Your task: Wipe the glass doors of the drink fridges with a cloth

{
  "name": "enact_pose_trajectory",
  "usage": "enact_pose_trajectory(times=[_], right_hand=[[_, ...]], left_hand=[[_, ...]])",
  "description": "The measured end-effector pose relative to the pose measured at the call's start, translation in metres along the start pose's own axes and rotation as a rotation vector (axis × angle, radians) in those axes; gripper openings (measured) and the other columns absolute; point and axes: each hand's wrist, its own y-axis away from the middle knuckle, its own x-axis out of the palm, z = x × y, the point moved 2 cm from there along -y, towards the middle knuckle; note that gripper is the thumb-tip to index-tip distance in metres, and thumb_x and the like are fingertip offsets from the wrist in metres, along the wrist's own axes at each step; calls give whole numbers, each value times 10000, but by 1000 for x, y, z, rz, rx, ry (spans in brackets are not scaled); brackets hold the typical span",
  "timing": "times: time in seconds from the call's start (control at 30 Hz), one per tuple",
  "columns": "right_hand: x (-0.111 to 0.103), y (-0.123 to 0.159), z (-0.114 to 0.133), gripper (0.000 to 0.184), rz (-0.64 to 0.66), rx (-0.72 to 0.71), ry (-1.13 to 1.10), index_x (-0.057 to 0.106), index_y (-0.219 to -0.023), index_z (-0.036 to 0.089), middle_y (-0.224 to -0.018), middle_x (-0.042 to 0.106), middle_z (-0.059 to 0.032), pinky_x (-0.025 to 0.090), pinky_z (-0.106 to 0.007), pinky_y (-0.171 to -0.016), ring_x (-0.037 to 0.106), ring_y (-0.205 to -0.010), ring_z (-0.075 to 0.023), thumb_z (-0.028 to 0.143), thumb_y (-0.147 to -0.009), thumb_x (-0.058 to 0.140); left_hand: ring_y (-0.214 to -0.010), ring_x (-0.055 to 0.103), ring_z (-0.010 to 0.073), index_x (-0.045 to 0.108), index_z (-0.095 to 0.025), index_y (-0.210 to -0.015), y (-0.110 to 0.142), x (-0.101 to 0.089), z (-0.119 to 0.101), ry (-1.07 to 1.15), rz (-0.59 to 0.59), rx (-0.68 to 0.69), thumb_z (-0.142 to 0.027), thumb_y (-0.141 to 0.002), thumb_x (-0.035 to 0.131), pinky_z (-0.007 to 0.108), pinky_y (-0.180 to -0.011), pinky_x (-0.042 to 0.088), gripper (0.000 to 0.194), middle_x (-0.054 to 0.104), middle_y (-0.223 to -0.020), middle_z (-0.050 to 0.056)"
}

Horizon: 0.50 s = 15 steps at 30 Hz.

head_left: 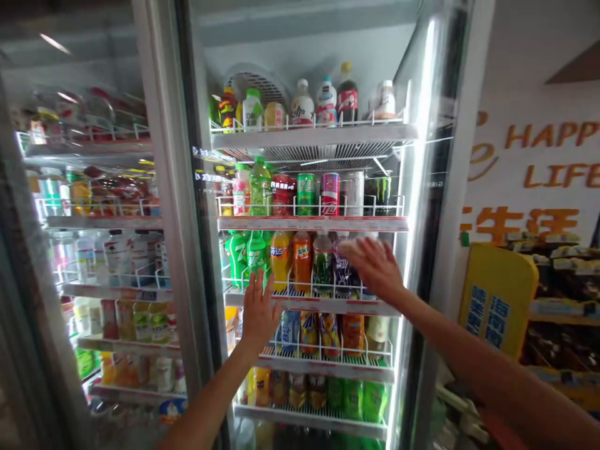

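Note:
I face an open drinks fridge with several wire shelves [309, 222] of bottles and cans. My left hand [259, 310] is raised flat with fingers stretched up, in front of the green 7up bottles [247, 255] on the third shelf, holding nothing. My right hand [372, 265] reaches to the right end of that same shelf, fingers spread and a little blurred, over a purple-labelled bottle [342, 265]. I cannot see it gripping anything. Orange soda bottles [291, 257] stand between the two hands.
A closed glass door [94, 250] on the left covers more shelves of drinks. The fridge's open door edge [431, 187] stands at the right. Beyond it are a yellow sign [497, 300], store shelving [562, 300], and a white wall with orange letters [553, 150].

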Motion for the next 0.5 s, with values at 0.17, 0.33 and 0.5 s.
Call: enact_pose_trajectory(times=[0.17, 0.33, 0.5], right_hand=[[-18, 1, -54, 573, -201, 251, 42, 305, -1383, 317, -1518, 139, -24, 193, -492, -1117, 154, -1389, -249, 164, -847, 439], [-5, 123, 9, 637, 12, -155, -72, 330, -1360, 355, -1445, 340, 61, 287, -350, -1110, 237, -1365, -137, 51, -805, 392], [-24, 71, -55, 615, -63, 153, -27, 334, -1359, 349, -1477, 281, 9, 250, -486, -1102, 199, -1380, -203, 77, -815, 423]], left_hand=[[-1384, 73, 304, 70, -273, -1440, 3, 2, -12, 17, 14, -45, -179, -835, 479, 553, -1077, 273, 737, 41, -1519, 75], [-1377, 81, 332, 42, -269, -1441, 13, 9, -28, -26, 36, -69, -206, -830, 498, 566, -1042, 320, 766, 39, -1517, 97], [-1373, 60, 344, -4, -255, -1441, 16, 15, -37, -56, 38, -102, -223, -834, 497, 585, -1038, 306, 788, 9, -1514, 127]])
